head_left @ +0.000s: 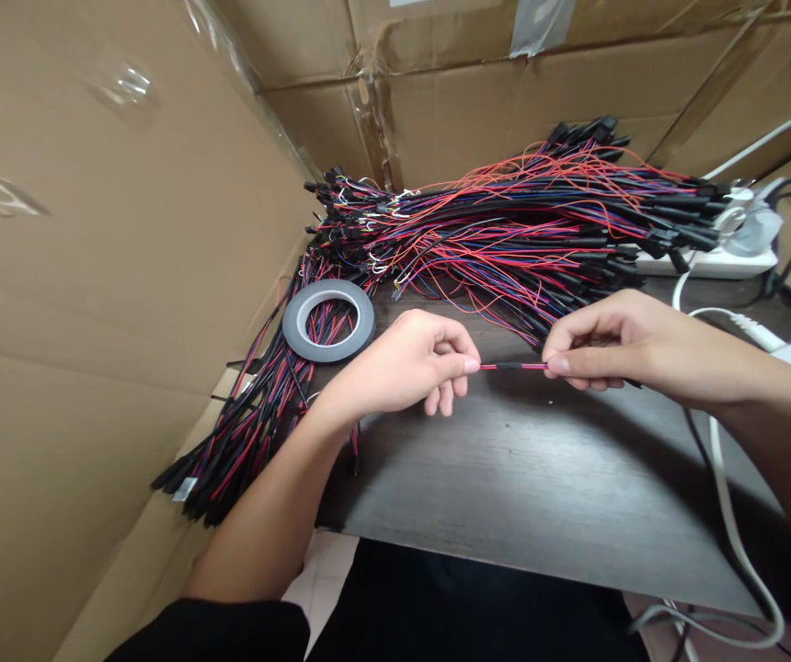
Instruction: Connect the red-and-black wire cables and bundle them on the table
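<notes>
left hand and right hand pinching one wire taut between fingers | pile waiting, probably unprocessed | tape lying untouched on counter

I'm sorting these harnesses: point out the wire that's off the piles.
The red-and-black wire pinched taut between left hand and right hand; the others lie in the piles.

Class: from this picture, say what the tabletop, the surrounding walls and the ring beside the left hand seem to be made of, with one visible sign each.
Tabletop: dark wood or wood-look laminate, matte; streaky grain shows.
Walls: brown corrugated cardboard, dull; creases, flaps and clear tape.
Ring: probably a roll of grey tape, smooth, wound flat around an open core.
</notes>
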Demonstrator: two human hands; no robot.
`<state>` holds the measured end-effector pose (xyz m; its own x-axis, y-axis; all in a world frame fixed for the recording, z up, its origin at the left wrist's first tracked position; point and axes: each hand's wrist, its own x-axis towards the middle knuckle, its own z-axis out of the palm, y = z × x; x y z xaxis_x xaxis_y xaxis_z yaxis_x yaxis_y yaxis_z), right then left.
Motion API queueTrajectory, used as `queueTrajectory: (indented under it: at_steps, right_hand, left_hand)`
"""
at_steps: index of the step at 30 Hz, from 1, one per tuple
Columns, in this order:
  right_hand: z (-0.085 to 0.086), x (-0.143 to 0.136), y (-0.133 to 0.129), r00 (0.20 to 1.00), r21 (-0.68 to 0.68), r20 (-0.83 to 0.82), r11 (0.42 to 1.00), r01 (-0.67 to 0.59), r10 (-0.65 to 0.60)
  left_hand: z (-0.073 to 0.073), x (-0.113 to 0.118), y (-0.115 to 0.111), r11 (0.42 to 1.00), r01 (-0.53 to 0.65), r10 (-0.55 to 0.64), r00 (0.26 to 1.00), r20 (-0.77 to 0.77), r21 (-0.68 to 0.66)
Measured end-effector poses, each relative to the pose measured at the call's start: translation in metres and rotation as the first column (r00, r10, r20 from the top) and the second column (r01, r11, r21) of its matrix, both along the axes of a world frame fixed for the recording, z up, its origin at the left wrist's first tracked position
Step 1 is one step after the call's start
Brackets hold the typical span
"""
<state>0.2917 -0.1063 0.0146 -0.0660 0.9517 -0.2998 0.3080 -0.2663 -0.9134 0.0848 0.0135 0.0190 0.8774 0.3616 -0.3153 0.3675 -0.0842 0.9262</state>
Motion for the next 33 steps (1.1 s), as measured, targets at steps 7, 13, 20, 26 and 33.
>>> queueTrajectory:
  at_steps: [7, 13, 20, 26, 33]
  right_hand:
    - [-0.001, -0.001, 0.000, 0.992, 0.048, 0.117, 0.997, -0.058, 0.052]
    - [-0.004, -0.013, 0.000, 0.970, 0.049, 0.224, 0.993, -0.111, 0.097]
    - [-0.005, -0.012, 0.000, 0.975, 0.039, 0.206, 0.995, -0.094, 0.084]
    - [-0.007, -0.015, 0.001, 0.984, 0.108, 0.168, 0.991, -0.080, 0.061]
    - [-0.010, -0.030, 0.003, 0.995, 0.106, 0.099, 0.994, -0.031, 0.020]
  left_hand:
    - [0.000, -0.001, -0.001, 0.999, 0.014, -0.013, 1.000, -0.020, 0.029]
    - [-0.002, 0.003, -0.007, 0.997, 0.050, -0.048, 0.998, -0.030, 0.065]
    - [-0.002, 0.006, -0.012, 0.997, 0.029, -0.027, 0.999, -0.025, 0.078]
    - [-0.006, 0.008, -0.016, 0.996, 0.034, -0.034, 0.999, -0.006, 0.081]
    - [-0.012, 0.014, -0.024, 0.998, -0.031, 0.031, 0.999, 0.012, 0.063]
